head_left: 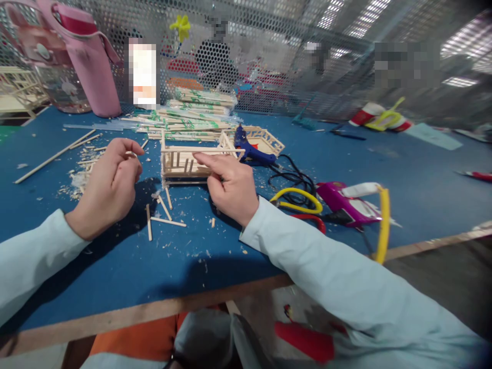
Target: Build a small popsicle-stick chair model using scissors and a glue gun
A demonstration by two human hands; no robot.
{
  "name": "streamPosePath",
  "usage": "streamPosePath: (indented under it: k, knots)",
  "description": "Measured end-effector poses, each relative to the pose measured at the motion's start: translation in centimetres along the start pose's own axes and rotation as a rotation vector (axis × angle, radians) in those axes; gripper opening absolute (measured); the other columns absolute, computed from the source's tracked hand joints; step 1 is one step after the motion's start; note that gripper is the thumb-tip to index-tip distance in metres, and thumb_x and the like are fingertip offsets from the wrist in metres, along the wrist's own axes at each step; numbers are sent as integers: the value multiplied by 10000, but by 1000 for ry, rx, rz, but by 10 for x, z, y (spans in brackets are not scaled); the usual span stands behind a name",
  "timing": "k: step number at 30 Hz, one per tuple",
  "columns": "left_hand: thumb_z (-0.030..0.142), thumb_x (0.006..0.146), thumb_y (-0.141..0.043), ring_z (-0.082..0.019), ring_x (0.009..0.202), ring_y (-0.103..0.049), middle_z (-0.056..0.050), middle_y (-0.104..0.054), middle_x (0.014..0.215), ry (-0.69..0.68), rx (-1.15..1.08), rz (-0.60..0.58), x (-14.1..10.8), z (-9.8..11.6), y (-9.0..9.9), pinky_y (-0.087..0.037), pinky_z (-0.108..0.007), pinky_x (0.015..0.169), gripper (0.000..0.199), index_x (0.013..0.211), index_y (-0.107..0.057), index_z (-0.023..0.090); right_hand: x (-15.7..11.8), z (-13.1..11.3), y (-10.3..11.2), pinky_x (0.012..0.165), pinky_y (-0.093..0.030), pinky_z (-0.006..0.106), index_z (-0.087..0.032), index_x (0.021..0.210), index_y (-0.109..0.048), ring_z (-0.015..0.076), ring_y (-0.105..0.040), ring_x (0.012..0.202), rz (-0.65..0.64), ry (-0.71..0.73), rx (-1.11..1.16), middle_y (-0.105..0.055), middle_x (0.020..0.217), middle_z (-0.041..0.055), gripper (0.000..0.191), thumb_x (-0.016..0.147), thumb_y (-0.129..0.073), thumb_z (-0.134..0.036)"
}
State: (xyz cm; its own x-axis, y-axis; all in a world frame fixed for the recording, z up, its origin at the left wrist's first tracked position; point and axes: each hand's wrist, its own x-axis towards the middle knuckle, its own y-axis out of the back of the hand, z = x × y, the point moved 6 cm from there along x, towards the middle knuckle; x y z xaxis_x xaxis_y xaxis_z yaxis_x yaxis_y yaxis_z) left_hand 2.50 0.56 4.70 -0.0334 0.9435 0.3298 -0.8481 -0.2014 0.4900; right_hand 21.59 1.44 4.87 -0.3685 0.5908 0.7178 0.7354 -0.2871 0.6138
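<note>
A small model built of thin wooden sticks [180,177] stands on the blue tabletop, with upright sticks along its front and a long rail on top. My right hand [232,187] grips it from its right side: the index finger lies along the top rail, and the thumb and other fingers bend in below. My left hand [111,187] hovers left of the model, fingers loosely curled and apart, with nothing visible in them. Several short cut sticks [164,207] lie in front of the model. Wood scraps [82,177] are heaped beside my left hand.
Behind the model are bundled sticks [200,120], a blue glue gun [249,148] and a stick frame [269,141]. To the right lie a purple tool [346,205] and yellow-handled cutters [300,197]. A pink bottle [92,66] stands back left, before a perforated metal screen [265,56].
</note>
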Motion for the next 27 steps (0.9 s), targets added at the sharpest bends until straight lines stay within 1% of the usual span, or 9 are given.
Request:
streamPosePath:
  k: [4,6,7,9,11,13,14,18,27]
  knots:
    - [194,935,-323,-114,587,-471,15,-529,717,-150,-45,158,-14,20,8,-396,-260,514,168,1037,-453,224,-1,-12,12,840,-503,336,-186,1035,-688,168,-649,894,89,53,12,-725,956,51,424,744,-410,-50]
    - [190,940,-328,-152,802,-593,-31,-643,970,-340,25,268,-28,38,16,-486,-298,646,247,1123,-483,247,-2,-24,21,835,-497,327,-171,969,-690,171,-643,860,141,70,70,-718,905,66,318,769,-457,-87]
    - [147,918,-362,-172,950,-601,-28,-647,1092,-474,132,269,-37,48,15,-499,-344,800,279,1114,-521,266,-2,-30,24,824,-498,320,-168,942,-686,167,-639,835,128,66,129,-711,874,64,262,782,-486,-115]
    - [84,839,-462,-206,1223,-496,2,-604,1264,-807,240,179,-59,64,6,-443,-400,989,348,1089,-560,306,-3,-42,18,773,-505,290,-168,912,-672,147,-629,776,-36,25,336,-695,826,45,179,811,-524,-183]
    - [70,796,-526,-208,1334,-395,25,-594,1296,-975,245,119,-74,68,-1,-410,-408,1062,393,1082,-598,329,-7,-54,2,717,-509,254,-164,889,-655,125,-624,744,-337,-58,639,-681,801,25,161,851,-524,-248]
    - [71,777,-555,-212,1372,-345,61,-554,1349,-965,248,102,-77,64,-6,-410,-431,1084,435,1087,-618,370,-13,-61,-13,676,-509,232,-159,851,-639,110,-620,718,-574,-185,942,-666,771,12,207,881,-518,-325]
    - [80,776,-554,-219,1392,-311,91,-475,1421,-959,254,89,-77,63,-8,-412,-448,1086,465,1111,-613,397,-15,-61,-18,660,-508,228,-157,830,-631,104,-615,696,-618,-259,1067,-656,746,5,242,879,-532,-373]
    - [117,794,-555,-247,1431,-216,185,-191,1537,-845,230,84,-69,57,-11,-377,-530,1100,627,1250,-490,542,-13,-49,-21,642,-506,219,-158,809,-629,86,-591,637,-538,-475,1322,-628,693,-23,348,743,-687,-494]
    - [243,845,-555,-305,1394,-296,183,-245,1524,-755,155,35,-68,58,-15,-414,-543,1066,554,1251,-457,607,-15,-46,-21,633,-501,211,-153,794,-662,84,-607,645,-531,-525,1327,-657,713,-15,296,717,-732,-430]
